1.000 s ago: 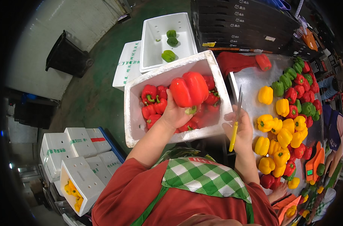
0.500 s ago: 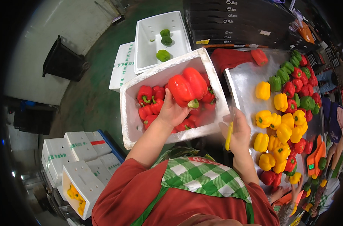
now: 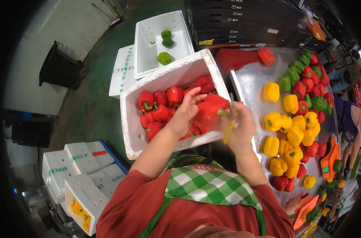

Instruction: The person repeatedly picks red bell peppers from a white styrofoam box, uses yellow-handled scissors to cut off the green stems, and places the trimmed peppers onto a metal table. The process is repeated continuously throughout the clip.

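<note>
Two hands meet over a white foam box (image 3: 129, 119) full of red peppers (image 3: 160, 107); the left hand (image 3: 184, 115) has its grip wrapped around a big red pepper (image 3: 208, 113), with the fingers curled over the top of it; the pepper is held up above the others, over the right part of the box, just beside the box's front wall; the right hand (image 3: 240, 127) has its grip closed around a small cutter with a yellow handle (image 3: 228, 133); the metal end of the cutter points up and sits right at the pepper's green stem (image 3: 222, 113); the two hands are almost touching; the person wears a red shirt and a green and white checked apron (image 3: 204, 186); to the right is a shiny metal bench (image 3: 248, 79) with lots of yellow peppers (image 3: 291, 135), and more red and green ones further along it; behind the red pepper box is another white foam box (image 3: 148, 31) with three green peppers (image 3: 164, 57) in it; low on the left are more white foam boxes (image 3: 69, 166), closed and stacked; one open box (image 3: 75, 198) there has yellow peppers inside; a black bin (image 3: 59, 69) stands on the green floor (image 3: 97, 103) at the upper left.
</note>
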A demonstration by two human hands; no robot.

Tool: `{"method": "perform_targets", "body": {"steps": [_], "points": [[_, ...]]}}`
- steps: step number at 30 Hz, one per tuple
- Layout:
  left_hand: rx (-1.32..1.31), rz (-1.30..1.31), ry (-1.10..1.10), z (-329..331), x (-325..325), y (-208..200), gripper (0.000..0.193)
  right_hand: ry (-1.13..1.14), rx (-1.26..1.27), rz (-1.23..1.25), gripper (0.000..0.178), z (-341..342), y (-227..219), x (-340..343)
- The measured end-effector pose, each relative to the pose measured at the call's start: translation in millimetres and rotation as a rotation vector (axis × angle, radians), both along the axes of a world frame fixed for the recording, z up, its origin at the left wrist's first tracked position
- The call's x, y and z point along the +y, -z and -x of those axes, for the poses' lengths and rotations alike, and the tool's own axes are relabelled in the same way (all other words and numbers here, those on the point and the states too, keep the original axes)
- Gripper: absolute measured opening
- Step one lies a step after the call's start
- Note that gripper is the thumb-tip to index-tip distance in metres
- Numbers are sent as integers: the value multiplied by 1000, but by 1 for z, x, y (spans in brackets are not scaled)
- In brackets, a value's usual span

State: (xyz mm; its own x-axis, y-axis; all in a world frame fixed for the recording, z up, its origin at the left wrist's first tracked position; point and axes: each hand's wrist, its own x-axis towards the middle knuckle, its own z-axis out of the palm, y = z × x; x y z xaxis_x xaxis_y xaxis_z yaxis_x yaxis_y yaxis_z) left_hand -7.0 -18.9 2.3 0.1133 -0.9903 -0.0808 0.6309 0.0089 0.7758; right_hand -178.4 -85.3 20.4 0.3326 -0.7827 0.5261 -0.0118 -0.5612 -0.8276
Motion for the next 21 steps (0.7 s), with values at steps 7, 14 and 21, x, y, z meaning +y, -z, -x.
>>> {"method": "perform_targets", "body": {"steps": [7,14,21], "points": [[139,-282,239,-15,-4,4,69,28,90,-25,45,-6,-13,3],[259,3,253,-5,-9,2,72,-70,-143,-230,62,-4,-10,-6],[396,-40,67,-42,5,5,67,-169,443,-217,61,57,-25,-5]]}}
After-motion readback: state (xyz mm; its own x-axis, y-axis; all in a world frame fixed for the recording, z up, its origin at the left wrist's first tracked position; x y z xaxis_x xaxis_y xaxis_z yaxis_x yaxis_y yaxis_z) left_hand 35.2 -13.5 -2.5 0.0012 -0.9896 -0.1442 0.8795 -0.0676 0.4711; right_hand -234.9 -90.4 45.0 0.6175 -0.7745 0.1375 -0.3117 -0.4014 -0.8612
